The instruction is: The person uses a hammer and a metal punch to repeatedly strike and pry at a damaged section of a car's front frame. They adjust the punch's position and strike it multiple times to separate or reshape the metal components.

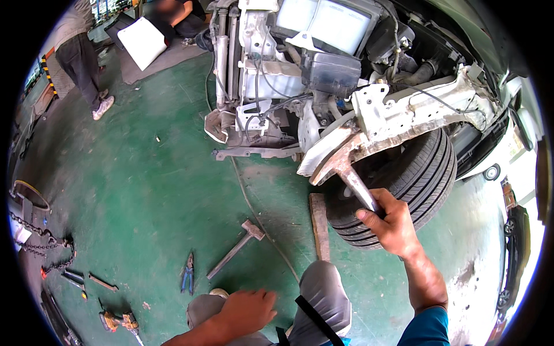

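My right hand (393, 224) is closed around the handle of a body hammer (355, 185) with a long, curved, rusty head. That head lies in front of the end of the white inner fender rail (424, 118) of a stripped car front; whether it touches the metal I cannot tell. Just behind my hand stands the front tire (424, 179). Over my grey-trousered knees, my left hand (252, 309) is curled into a loose fist, with nothing visible in it. On the green floor ahead of it lie a sledgehammer (235, 249) and blue-handled pliers (187, 275).
A wooden block (319, 228) stands beside the tire. A thin cable (254, 210) crosses the floor. To the left are a chain (57, 248), cordless power tools (120, 321) and a wrench (104, 282). Two people are at the far left, near a white panel (141, 43).
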{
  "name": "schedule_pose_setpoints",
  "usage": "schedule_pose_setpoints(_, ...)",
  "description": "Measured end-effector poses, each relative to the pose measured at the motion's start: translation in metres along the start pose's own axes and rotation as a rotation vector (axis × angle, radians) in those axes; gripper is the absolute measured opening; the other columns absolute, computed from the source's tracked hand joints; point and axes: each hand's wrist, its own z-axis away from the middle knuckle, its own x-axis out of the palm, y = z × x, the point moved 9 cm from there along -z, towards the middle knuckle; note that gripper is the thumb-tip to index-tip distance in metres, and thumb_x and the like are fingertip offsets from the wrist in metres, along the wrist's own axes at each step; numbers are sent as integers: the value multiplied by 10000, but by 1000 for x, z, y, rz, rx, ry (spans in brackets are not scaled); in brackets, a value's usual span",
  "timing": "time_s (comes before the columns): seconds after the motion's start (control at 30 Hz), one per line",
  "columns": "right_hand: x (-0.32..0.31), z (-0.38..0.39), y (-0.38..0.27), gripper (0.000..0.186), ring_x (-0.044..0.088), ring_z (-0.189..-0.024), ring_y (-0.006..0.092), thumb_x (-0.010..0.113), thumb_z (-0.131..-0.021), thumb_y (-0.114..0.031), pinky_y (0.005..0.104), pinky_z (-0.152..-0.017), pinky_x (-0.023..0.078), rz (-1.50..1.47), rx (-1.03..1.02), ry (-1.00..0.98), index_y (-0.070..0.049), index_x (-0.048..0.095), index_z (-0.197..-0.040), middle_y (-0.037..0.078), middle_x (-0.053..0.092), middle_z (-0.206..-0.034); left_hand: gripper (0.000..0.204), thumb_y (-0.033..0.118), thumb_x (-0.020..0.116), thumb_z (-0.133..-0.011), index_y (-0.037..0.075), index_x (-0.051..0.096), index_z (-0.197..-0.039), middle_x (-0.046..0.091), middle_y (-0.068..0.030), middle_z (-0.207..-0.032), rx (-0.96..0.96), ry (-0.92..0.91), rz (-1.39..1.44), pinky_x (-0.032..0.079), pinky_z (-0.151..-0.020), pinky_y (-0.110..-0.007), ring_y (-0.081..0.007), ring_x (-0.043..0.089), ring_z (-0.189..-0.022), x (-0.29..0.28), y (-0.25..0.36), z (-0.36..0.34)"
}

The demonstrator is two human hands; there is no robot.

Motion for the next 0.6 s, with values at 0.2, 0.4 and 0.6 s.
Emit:
schedule_pose_setpoints(0.2,-15,5,-21,315,654,-634,303,732,-853,-160,372,-584,499,156,-126,-48,9,594,-1079,180,623,-707,320,319,669,-843,34,550,-929,648,-126,-782,-32,-4,23,545,-562,-430,-312,666,-661,-11,-6,1)
schedule_pose_setpoints(0.4,-38,2,-16,332,623,-614,336,725,-854,-212,412,-578,473,152,-148,-7,-6,599,-1083,172,599,-677,404,365,658,-858,53,583,-1104,682,-127,-904,-121,-78,-7,545,-598,-447,-342,676,-751,-3,-15,0)
schedule_pose_setpoints(0.6,-37,5,-11,315,615,-618,348,719,-860,-217,418,-585,474,115,-115,10,-6,607,-1065,179,589,-669,408,375,646,-869,63,583,-1124,685,-125,-943,-153,-102,23,546,-632,-460,-348,676,-805,-2,-14,-2)
